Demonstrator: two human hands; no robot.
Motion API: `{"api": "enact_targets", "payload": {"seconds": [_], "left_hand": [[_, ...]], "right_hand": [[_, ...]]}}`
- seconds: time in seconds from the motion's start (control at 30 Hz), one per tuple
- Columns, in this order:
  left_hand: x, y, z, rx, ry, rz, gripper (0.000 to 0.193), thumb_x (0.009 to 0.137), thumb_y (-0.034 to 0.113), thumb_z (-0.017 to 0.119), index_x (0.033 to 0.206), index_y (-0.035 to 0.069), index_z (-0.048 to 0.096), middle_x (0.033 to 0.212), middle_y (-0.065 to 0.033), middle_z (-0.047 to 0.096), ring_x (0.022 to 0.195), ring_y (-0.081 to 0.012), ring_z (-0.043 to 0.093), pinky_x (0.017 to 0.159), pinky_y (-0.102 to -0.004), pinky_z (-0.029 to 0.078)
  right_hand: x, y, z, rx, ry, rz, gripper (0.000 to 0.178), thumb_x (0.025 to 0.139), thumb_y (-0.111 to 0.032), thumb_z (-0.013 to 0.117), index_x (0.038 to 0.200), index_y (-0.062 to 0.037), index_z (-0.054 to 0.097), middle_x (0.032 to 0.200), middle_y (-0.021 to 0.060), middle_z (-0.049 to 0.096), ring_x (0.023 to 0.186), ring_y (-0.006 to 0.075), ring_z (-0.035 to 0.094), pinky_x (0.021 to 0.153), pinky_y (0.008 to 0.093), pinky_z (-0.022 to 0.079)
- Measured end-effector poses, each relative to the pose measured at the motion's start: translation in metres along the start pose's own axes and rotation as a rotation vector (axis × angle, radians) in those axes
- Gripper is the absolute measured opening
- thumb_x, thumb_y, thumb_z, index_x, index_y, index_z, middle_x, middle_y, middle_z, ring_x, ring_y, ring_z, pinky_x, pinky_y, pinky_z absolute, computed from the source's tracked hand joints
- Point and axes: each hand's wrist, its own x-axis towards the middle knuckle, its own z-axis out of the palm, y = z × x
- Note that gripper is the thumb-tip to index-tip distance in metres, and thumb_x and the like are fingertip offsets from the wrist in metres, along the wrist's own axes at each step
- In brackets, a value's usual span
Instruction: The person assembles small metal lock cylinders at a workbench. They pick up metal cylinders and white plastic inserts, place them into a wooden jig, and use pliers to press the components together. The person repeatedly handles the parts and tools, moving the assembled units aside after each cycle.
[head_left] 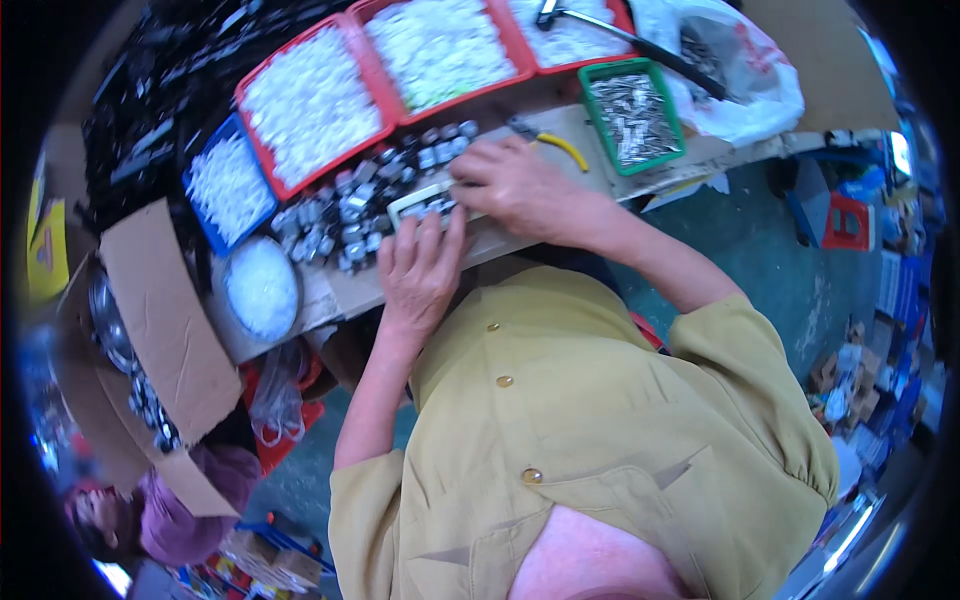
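Head view: a small cream rectangular plastic frame (425, 203) lies on the wooden bench edge (520, 235), under both hands. The left hand (418, 268) rests flat, fingers together, steadying its near side; the right hand (510, 185) curls over its far end, though its fingertip grip is hidden. Judging by the heap of grey metal parts (370, 195) beside it, much remains. Red trays of white pieces (310, 100) sit beyond.
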Motion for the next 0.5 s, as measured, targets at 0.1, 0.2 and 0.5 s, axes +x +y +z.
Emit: {"api": "enact_targets", "payload": {"seconds": [0.1, 0.2, 0.5], "left_hand": [[-0.001, 0.001, -0.004, 0.032, -0.025, -0.017, 0.041, 0.084, 0.032, 0.075, 0.121, 0.018, 0.069, 0.113, -0.0040, 0.057, 0.111, -0.0249, 0.051, 0.090, -0.0400, 0.037], [-0.002, 0.001, -0.001, 0.031, -0.013, -0.021, 0.041, 0.084, 0.030, 0.074, 0.123, 0.017, 0.068, 0.110, -0.0038, 0.057, 0.111, -0.0253, 0.051, 0.091, -0.0398, 0.037], [0.013, -0.002, -0.015, -0.127, -0.062, -0.031, 0.038, 0.082, 0.029, 0.075, 0.115, 0.013, 0.070, 0.111, -0.0089, 0.058, 0.109, -0.0290, 0.053, 0.086, -0.0412, 0.038]], "right_hand": [[0.003, -0.001, 0.003, 0.002, 0.018, -0.014, 0.020, 0.080, -0.012, 0.062, 0.099, -0.0063, 0.068, 0.110, 0.0081, 0.060, 0.110, 0.0251, 0.056, 0.088, 0.0449, 0.045], [-0.005, 0.001, 0.001, 0.065, 0.138, 0.001, 0.019, 0.077, -0.010, 0.065, 0.095, -0.0055, 0.069, 0.107, 0.0091, 0.061, 0.104, 0.0261, 0.059, 0.084, 0.0435, 0.048], [-0.110, 0.141, -0.131, -0.066, 0.578, 0.526, 0.016, 0.085, -0.009, 0.068, 0.098, -0.0017, 0.071, 0.093, 0.0146, 0.068, 0.087, 0.0285, 0.068, 0.078, 0.0378, 0.052]]}}
